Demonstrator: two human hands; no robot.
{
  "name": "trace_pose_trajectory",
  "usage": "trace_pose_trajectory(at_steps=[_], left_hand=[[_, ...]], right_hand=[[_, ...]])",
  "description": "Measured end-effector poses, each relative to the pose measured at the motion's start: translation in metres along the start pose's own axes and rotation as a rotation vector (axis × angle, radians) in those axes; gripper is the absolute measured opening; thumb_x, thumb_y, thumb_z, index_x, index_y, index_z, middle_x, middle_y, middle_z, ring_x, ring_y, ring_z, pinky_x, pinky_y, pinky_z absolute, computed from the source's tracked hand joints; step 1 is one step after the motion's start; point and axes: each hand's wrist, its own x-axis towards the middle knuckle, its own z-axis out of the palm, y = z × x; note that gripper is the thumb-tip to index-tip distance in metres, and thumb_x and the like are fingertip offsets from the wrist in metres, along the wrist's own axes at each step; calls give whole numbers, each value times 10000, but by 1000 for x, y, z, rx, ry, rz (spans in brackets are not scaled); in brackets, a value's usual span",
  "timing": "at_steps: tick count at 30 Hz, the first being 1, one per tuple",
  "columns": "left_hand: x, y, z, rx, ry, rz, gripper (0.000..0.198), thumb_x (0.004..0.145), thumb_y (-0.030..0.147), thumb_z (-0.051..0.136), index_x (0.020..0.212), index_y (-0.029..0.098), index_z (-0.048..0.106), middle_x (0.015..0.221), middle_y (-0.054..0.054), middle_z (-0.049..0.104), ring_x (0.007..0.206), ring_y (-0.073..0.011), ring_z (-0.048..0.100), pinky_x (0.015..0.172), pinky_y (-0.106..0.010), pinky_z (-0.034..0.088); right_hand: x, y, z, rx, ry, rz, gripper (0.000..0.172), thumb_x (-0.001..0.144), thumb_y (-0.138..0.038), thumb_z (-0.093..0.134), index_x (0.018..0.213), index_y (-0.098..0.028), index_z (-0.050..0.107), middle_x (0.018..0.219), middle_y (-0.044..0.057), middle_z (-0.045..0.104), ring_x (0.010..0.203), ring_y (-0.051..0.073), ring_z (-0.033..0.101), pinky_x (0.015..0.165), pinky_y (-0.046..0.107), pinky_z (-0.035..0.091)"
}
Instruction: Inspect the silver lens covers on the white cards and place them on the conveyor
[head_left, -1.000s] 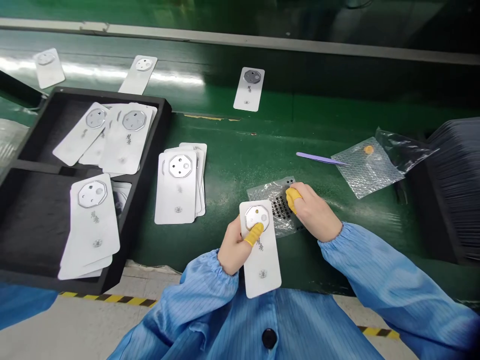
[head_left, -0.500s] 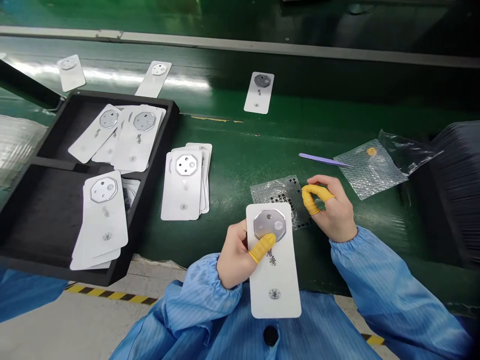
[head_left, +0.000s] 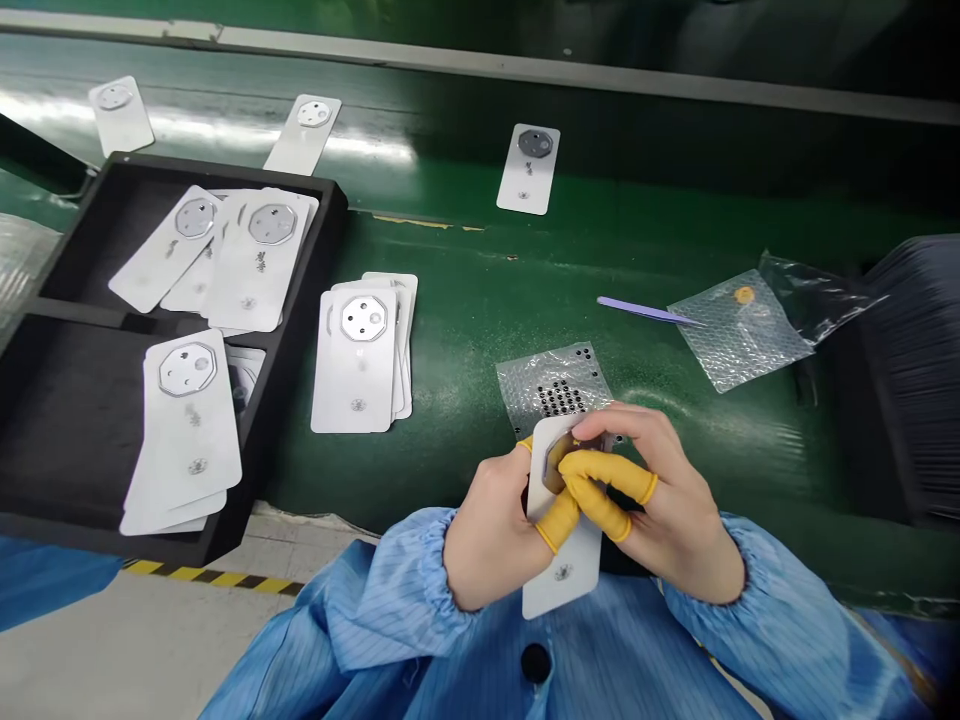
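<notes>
My left hand (head_left: 499,525) grips a white rounded panel (head_left: 541,590) with an octagonal metallic plate near its top; the panel is tilted. A yellow finger cot covers the left thumb, which presses on its front. On the octagonal plate, my right hand (head_left: 660,500) pinches thumb and index finger, both in yellow cots. Anything between those fingertips is hidden. Just beyond the hands lies a sheet of bubble wrap (head_left: 525,385) bearing many small round black parts (head_left: 561,398), partly covered by the panel and right hand.
Left of my hands lies a stack of similar panels (head_left: 352,370). A black divided tray (head_left: 60,420) holds more. Single panels (head_left: 529,170) lie along the back. To the right are purple tweezers (head_left: 645,310), another bubble wrap piece (head_left: 724,345) and a dark ribbed stack (head_left: 915,370).
My right hand has moved left from beside the black parts onto the panel's octagonal plate, still pinched. The panel in my left hand has turned and tilted.
</notes>
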Motion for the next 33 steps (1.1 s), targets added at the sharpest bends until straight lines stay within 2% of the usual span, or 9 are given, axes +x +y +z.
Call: trace_pose_trajectory(at_steps=[4, 9, 12, 16, 20, 26, 29, 33], left_hand=[[-1, 8, -1, 39, 1, 31, 229, 772, 110, 623, 987, 176, 579, 860, -8, 661, 763, -159, 647, 740, -271, 505], [-4, 11, 0, -6, 17, -8, 170, 757, 141, 649, 914, 131, 584, 790, -32, 646, 691, -165, 627, 640, -268, 489], [-5, 10, 2, -47, 17, -6, 179, 764, 160, 641, 930, 119, 590, 815, -54, 660, 693, -169, 624, 629, -274, 491], [-4, 8, 2, -79, 30, 3, 181, 760, 174, 640, 927, 123, 593, 787, -42, 648, 670, -161, 614, 610, -270, 493], [-1, 7, 2, -44, 46, 13, 161, 756, 158, 633, 908, 126, 589, 787, -41, 649, 657, -159, 610, 591, -264, 491], [-1, 10, 6, 128, 111, 132, 196, 765, 92, 604, 954, 145, 587, 764, -5, 633, 654, -134, 614, 604, -228, 488], [0, 10, 7, 160, 128, 156, 162, 761, 84, 604, 910, 146, 585, 745, 2, 625, 630, -124, 606, 610, -222, 492], [0, 11, 6, 65, 79, 110, 146, 766, 85, 611, 886, 165, 582, 771, 0, 641, 688, -137, 628, 670, -243, 510]], right_hand=[[-2, -8, -2, 48, 38, 96, 240, 832, -83, 597, 1034, -212, 608, 1175, 59, 531, 1090, 200, 544, 901, 375, 517], [-1, -21, -4, 136, 123, 332, 332, 821, -106, 627, 1133, -206, 574, 1048, 30, 640, 930, 142, 645, 801, 236, 572], [3, -22, -6, 100, 144, 304, 330, 805, -83, 642, 1107, -205, 596, 1049, 34, 649, 910, 145, 657, 770, 237, 582], [9, -20, -9, 60, 151, 170, 292, 796, -41, 626, 1038, -205, 616, 1040, 51, 619, 931, 168, 644, 746, 294, 583], [10, -18, -10, -8, 58, 71, 246, 819, -72, 593, 1035, -191, 600, 1085, 73, 585, 996, 186, 608, 779, 327, 563], [3, -26, -17, -158, 6, 261, 307, 826, -134, 581, 1124, -207, 562, 1050, 45, 623, 978, 172, 617, 782, 266, 562], [3, -32, -20, -187, 6, 268, 332, 825, -101, 554, 1139, -206, 568, 1081, 45, 625, 1017, 177, 610, 817, 266, 551], [11, -34, -22, -196, 81, 269, 307, 831, -75, 544, 1107, -200, 591, 1058, 45, 652, 989, 183, 632, 820, 290, 551]])
